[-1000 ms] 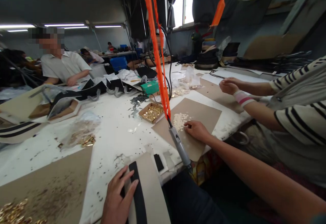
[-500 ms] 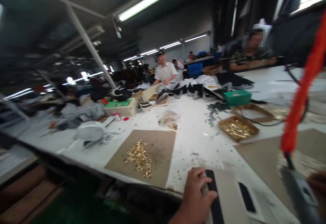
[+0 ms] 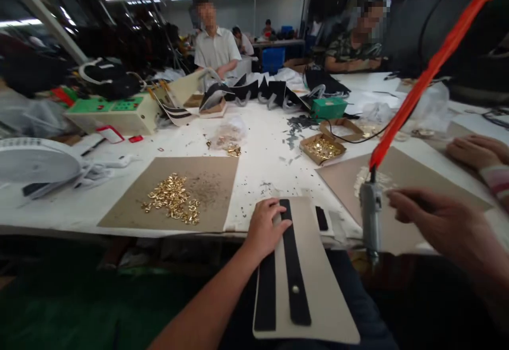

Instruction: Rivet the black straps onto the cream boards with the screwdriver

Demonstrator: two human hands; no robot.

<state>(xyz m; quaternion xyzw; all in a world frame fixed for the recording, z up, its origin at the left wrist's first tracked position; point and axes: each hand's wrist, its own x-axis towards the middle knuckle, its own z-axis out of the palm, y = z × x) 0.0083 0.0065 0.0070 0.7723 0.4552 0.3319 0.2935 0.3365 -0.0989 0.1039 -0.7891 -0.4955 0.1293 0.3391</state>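
Observation:
A beige panel (image 3: 314, 254) with black strips lies over the table's front edge and down across my lap. My left hand (image 3: 268, 228) grips its upper left part, thumb resting by the middle black strap (image 3: 296, 281), which carries a small round metal stud (image 3: 295, 289). To the right a grey metal hand tool (image 3: 370, 215) hangs upright from a red cord (image 3: 429, 74). My right hand (image 3: 445, 228) is just right of the tool, apart from it, with fingers curled together; whether something small is between them is hidden.
Gold-coloured metal pieces (image 3: 173, 199) lie heaped on a brown board (image 3: 127, 201) at left. A cardboard box (image 3: 322, 148) holds more. At right, another person's hands (image 3: 477, 151) rest by a second board (image 3: 397, 167). A green-topped machine (image 3: 113, 111) stands at back left.
My view has levelled and shifted, showing more of the panel on my lap. My right hand has come into fuller view beside the tool, which now hangs straighter. My left hand keeps its hold.

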